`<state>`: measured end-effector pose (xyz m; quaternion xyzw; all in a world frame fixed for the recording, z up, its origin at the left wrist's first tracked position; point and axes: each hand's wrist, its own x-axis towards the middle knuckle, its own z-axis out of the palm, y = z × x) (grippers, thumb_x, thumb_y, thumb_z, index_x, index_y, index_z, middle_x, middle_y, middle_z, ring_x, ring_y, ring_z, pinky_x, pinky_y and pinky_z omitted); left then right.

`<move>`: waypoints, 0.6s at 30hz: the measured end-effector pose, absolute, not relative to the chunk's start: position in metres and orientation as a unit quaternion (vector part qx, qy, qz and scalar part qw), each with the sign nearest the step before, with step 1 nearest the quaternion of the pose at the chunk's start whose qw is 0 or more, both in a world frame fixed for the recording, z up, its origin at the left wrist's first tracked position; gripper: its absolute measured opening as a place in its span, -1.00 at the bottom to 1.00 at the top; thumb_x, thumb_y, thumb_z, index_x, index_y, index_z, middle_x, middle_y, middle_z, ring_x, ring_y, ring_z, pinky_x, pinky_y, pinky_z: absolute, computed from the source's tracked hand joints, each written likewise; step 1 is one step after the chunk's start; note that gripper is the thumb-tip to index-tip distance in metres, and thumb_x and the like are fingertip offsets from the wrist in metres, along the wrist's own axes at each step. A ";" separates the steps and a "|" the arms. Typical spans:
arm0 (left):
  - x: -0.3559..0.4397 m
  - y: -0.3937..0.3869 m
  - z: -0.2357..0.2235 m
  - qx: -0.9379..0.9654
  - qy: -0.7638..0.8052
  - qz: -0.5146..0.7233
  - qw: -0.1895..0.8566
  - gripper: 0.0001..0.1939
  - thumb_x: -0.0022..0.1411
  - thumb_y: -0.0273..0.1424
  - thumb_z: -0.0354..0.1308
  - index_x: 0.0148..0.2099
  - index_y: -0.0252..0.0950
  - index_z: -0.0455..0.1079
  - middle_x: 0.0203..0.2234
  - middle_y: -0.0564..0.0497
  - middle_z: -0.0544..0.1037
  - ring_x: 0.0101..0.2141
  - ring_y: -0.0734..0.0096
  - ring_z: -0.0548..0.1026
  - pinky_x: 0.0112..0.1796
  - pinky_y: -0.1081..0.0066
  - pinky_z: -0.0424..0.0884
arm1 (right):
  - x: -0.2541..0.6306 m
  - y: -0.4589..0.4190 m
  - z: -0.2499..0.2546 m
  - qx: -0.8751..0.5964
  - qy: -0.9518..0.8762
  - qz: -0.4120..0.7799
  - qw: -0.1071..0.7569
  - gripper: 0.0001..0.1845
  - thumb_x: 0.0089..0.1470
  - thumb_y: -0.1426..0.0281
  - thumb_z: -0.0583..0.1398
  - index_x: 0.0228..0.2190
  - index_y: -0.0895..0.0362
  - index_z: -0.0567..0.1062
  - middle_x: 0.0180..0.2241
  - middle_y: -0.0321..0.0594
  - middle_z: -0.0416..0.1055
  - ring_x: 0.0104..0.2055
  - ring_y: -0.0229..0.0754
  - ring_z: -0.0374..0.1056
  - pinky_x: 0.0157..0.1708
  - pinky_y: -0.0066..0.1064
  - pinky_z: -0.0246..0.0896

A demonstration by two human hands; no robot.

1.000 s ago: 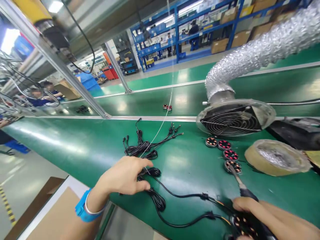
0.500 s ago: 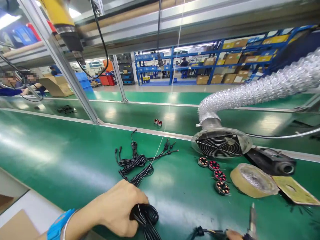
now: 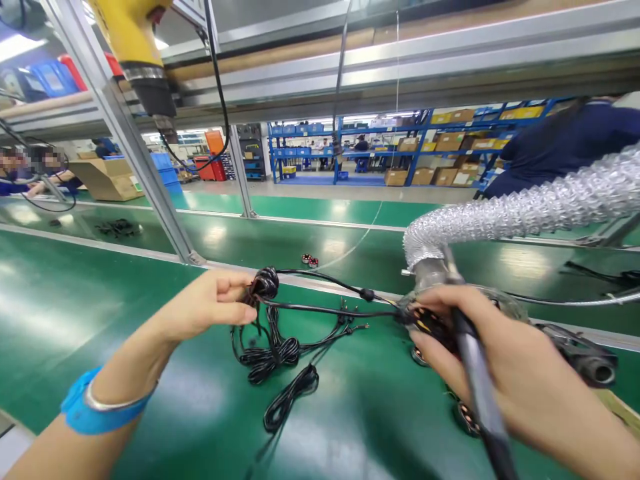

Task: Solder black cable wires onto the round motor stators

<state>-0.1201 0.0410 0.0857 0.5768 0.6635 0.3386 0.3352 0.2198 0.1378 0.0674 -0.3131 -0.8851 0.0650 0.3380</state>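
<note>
My left hand (image 3: 215, 303) pinches a coiled black cable (image 3: 265, 283), lifted above the bench. Two leads of it run right to my right hand (image 3: 495, 360). Between thumb and fingers there, I hold a round motor stator (image 3: 427, 320) with copper windings, partly hidden, where the leads and thin wires meet. The same hand also grips a soldering iron (image 3: 473, 373), slanting with its tip up and away. Below the lifted cable, several coiled black cables (image 3: 275, 357) lie on the green bench. More stators (image 3: 467, 419) are partly covered by my right hand.
A silver fume duct (image 3: 460, 220) bends down behind my right hand. Behind that hand lies a black holder (image 3: 585, 357). A yellow power tool (image 3: 137, 53) hangs at upper left beside a metal post (image 3: 130, 147). Two red stators (image 3: 310, 260) lie beyond the bench's rail.
My left hand has risen from the bench with the cable. My right hand has come up into view with the soldering iron and a stator. A person's dark-clothed back shows more at right.
</note>
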 end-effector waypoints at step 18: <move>-0.115 0.114 -0.014 0.703 0.698 0.108 0.077 -0.39 0.03 -0.14 0.31 0.12 -0.22 0.40 -0.10 -0.09 0.62 -0.15 0.10 0.59 -0.17 0.32 0.50 | 0.035 0.392 -0.015 -0.637 -0.763 -0.009 0.108 -0.65 0.26 0.28 0.20 0.03 0.16 0.40 0.02 -0.10 0.39 -0.06 -0.08 0.41 -0.10 -0.13 0.41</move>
